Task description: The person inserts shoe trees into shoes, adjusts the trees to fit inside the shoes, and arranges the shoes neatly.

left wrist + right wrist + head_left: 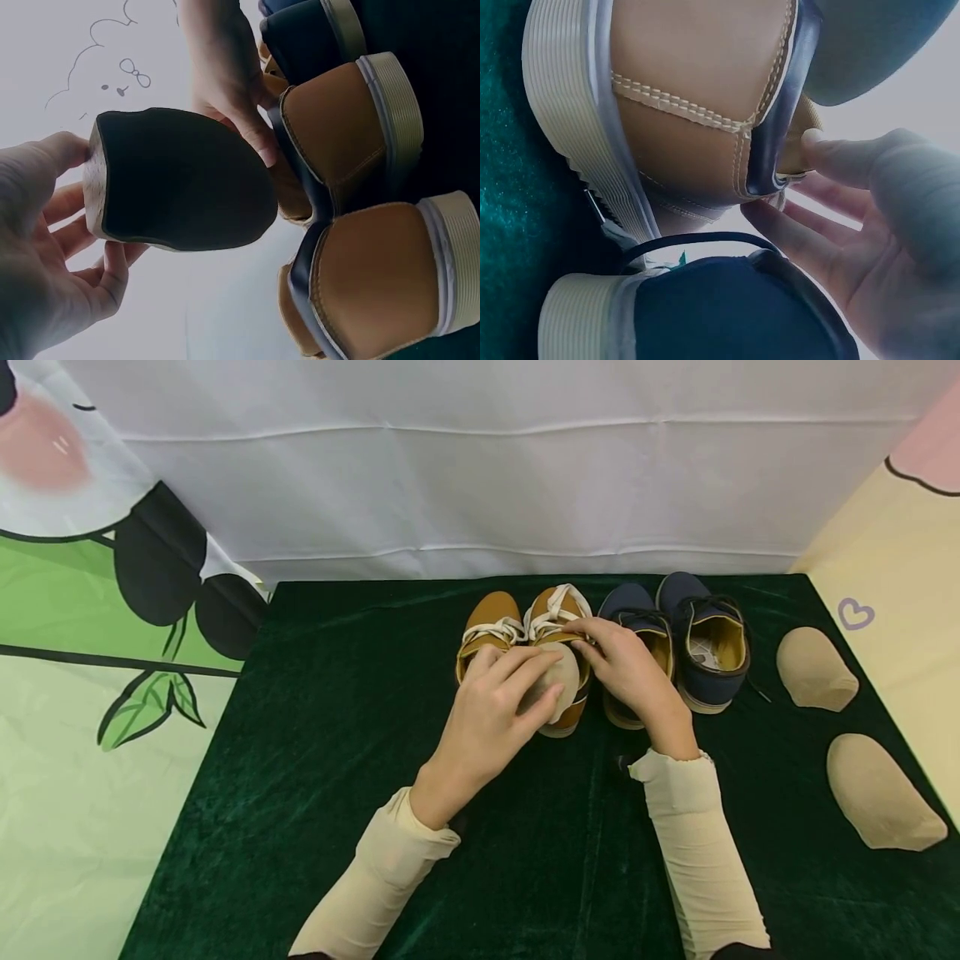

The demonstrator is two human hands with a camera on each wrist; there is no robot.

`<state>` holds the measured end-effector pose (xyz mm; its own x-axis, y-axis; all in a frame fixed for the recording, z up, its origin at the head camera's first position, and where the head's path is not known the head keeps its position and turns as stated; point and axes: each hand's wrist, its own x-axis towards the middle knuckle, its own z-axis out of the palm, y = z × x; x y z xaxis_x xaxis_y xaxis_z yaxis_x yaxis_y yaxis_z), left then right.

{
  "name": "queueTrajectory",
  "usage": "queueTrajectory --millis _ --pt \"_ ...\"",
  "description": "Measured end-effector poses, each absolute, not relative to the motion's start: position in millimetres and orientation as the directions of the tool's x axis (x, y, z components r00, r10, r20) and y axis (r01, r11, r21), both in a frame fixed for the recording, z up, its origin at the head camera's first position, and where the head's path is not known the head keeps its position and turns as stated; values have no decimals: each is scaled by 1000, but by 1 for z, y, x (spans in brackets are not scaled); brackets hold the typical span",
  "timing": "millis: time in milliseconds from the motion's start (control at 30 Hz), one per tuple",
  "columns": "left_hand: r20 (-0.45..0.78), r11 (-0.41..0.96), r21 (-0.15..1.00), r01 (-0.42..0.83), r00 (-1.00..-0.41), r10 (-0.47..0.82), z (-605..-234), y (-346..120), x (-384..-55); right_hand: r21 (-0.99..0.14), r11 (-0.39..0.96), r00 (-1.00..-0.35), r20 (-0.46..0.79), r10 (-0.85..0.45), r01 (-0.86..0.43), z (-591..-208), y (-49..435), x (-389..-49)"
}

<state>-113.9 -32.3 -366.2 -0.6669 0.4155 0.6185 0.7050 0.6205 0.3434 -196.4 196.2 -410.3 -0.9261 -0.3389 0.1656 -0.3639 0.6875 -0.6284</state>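
My left hand (pixel 486 714) grips a beige, toe-shaped shoe insert (pixel 561 683) by its blunt end, thumb and fingers on opposite edges. In the left wrist view, the dark face of the insert (pixel 184 180) shows, its rounded tip towards the opening of a tan shoe (pixel 337 124). My right hand (pixel 628 670) pinches that shoe's edge near the tongue, as the right wrist view shows, thumb on the inner side and fingers outside. White laces cross the front of this shoe. Its tan mate (pixel 491 610) stands at its left, partly hidden by my left hand.
A pair of navy shoes stands right of the tan pair; the farther navy shoe (pixel 708 652) has a dark lace trailing. Two more beige inserts, one behind (pixel 813 670) and one in front (pixel 881 793), lie at the right of the green cloth (pixel 315 777). A white curtain hangs behind.
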Motion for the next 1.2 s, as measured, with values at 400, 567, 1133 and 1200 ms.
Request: queueTrajectory --millis 400,567,1133,1200 --pt "574 624 391 676 -710 408 -380 -18 -126 -626 669 -907 168 -386 -401 -409 199 -195" --pt "551 644 399 653 -732 400 -386 -13 -131 -624 666 -904 177 -389 -409 -409 199 -195" --pt "422 634 502 588 -807 414 -384 -13 -140 -680 616 -895 140 -423 -398 -405 206 -194" --pt "371 616 549 565 -825 426 -380 -17 -143 -704 599 -895 119 -430 -381 -402 209 -192"
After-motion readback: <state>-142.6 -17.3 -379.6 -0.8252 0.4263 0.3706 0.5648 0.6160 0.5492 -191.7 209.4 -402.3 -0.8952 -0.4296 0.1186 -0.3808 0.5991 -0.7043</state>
